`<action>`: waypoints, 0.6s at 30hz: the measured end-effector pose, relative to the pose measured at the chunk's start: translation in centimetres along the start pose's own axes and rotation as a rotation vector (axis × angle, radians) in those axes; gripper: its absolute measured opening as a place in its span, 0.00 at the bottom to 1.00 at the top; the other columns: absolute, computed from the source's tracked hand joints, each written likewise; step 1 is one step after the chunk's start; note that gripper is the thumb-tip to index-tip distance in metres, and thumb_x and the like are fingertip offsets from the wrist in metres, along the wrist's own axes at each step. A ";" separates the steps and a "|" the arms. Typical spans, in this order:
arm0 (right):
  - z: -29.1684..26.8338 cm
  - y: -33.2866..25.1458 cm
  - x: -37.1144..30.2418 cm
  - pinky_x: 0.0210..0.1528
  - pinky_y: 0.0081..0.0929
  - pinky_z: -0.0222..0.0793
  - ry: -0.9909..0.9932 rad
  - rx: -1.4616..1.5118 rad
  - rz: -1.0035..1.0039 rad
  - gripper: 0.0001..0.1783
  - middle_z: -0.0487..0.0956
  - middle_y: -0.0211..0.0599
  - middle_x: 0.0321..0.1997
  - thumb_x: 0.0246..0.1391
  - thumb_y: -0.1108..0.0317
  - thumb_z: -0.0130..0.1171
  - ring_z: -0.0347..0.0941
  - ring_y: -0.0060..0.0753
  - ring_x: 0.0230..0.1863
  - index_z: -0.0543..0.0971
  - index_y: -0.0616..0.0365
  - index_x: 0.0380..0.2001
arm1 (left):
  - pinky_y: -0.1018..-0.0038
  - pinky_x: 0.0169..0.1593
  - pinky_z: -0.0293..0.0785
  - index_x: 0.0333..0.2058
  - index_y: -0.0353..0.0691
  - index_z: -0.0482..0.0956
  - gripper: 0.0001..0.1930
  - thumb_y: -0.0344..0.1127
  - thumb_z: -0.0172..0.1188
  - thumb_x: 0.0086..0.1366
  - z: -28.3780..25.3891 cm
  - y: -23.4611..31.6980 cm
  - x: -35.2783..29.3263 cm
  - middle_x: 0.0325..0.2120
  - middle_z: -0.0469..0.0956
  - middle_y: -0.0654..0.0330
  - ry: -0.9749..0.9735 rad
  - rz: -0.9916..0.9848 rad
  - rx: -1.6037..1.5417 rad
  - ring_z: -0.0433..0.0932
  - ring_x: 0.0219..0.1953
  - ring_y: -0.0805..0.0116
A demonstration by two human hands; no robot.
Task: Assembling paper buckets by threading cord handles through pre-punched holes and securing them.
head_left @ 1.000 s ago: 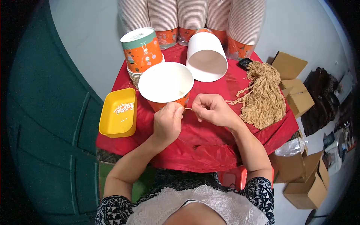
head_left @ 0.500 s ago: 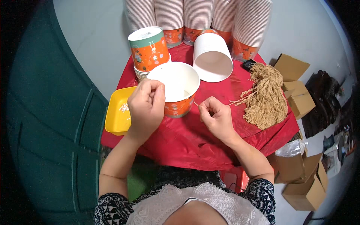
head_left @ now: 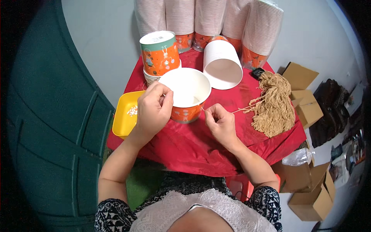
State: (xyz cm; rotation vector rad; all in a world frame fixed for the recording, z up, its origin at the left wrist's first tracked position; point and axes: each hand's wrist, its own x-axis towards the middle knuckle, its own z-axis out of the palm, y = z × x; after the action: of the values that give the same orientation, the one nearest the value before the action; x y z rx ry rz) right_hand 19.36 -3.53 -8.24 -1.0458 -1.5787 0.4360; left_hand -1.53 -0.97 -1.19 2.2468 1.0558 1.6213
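**Both hands up and curled over the work**

I see both forearms coming in from the lower edge — bare, with patterned short sleeves at the upper arms. My left hand (head_left: 154,110) sits higher and further forward, its back turned to the camera, fingers bent in with thumb and forefinger pressed together. My right hand (head_left: 221,123) rests lower, loosely fisted, thumb and forefinger pinched at its upper left. The two hands are apart — not touching.

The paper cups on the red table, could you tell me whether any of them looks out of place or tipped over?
One does: a white cup lies on its side behind the upright cup the hands are working at, its open mouth facing the person. The printed stack and the wrapped stacks at the back stand upright.
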 end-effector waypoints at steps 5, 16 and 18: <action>0.4 0.0 0.2 0.22 0.23 0.67 0.005 0.010 -0.013 0.08 0.73 0.37 0.17 0.53 0.78 0.58 0.70 0.19 0.19 0.71 0.64 0.24 | 0.78 0.29 0.64 0.28 0.29 0.73 0.03 0.20 0.56 0.61 -0.1 -0.3 -0.1 0.25 0.72 0.59 0.006 -0.007 -0.023 0.68 0.25 0.76; 1.0 0.5 1.1 0.21 0.25 0.68 0.007 -0.036 -0.040 0.07 0.75 0.39 0.17 0.54 0.78 0.58 0.71 0.21 0.18 0.71 0.64 0.25 | 0.67 0.34 0.73 0.31 0.30 0.75 0.02 0.23 0.57 0.61 0.1 -0.9 1.6 0.27 0.75 0.52 -0.092 0.047 0.044 0.77 0.28 0.56; 1.1 0.6 1.4 0.21 0.26 0.68 0.011 -0.055 -0.028 0.07 0.75 0.40 0.17 0.54 0.77 0.58 0.72 0.23 0.18 0.72 0.64 0.25 | 0.64 0.40 0.74 0.33 0.30 0.76 0.04 0.25 0.56 0.61 0.4 -1.3 2.6 0.30 0.76 0.50 -0.164 0.042 0.067 0.78 0.33 0.53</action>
State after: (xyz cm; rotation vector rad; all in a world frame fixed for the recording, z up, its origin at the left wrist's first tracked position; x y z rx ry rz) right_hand 18.62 -1.84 -8.15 -1.0655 -1.6016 0.3692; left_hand -1.31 1.79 -0.05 2.4129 1.0416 1.4069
